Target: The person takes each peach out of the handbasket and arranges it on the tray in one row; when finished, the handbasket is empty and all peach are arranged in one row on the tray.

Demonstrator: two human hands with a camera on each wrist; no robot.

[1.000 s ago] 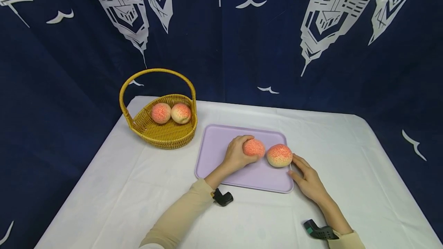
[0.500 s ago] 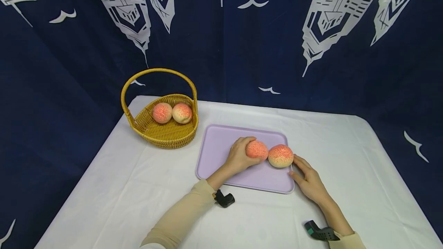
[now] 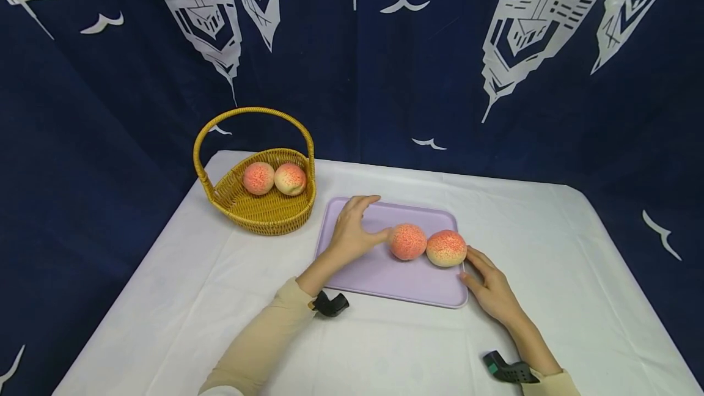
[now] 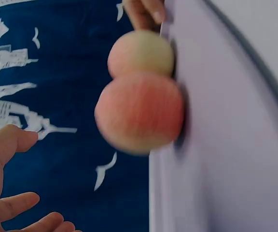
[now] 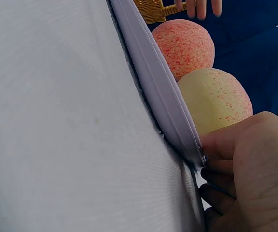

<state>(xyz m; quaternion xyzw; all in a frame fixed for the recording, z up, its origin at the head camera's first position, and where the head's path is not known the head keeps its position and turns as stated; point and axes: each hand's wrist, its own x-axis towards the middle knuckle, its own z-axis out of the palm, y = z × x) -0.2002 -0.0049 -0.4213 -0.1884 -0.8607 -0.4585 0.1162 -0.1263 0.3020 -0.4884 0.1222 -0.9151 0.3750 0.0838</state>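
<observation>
In the head view, my left hand is over the lilac tray, thumb and fingers spread, with nothing in its grasp. Its thumb tip is right at the left side of a pinkish-orange peach. Against that peach sits a second peach, redder on top and pale yellow below, near the tray's right edge. My right hand rests at this edge with loosely bent fingers, its fingertips beside the second peach. The right wrist view has its thumb against the tray's corner; the other fingers are partly hidden in shadow.
A yellow wicker basket with a tall handle stands at the back left. Two more peaches, one pinker and one paler, lie in it. White cloth covers the table, and a dark blue printed curtain hangs behind.
The left hand shifted its peach slightly right, up against the second one, then let go and drew back left with fingers spread. The right hand has stayed in place.
</observation>
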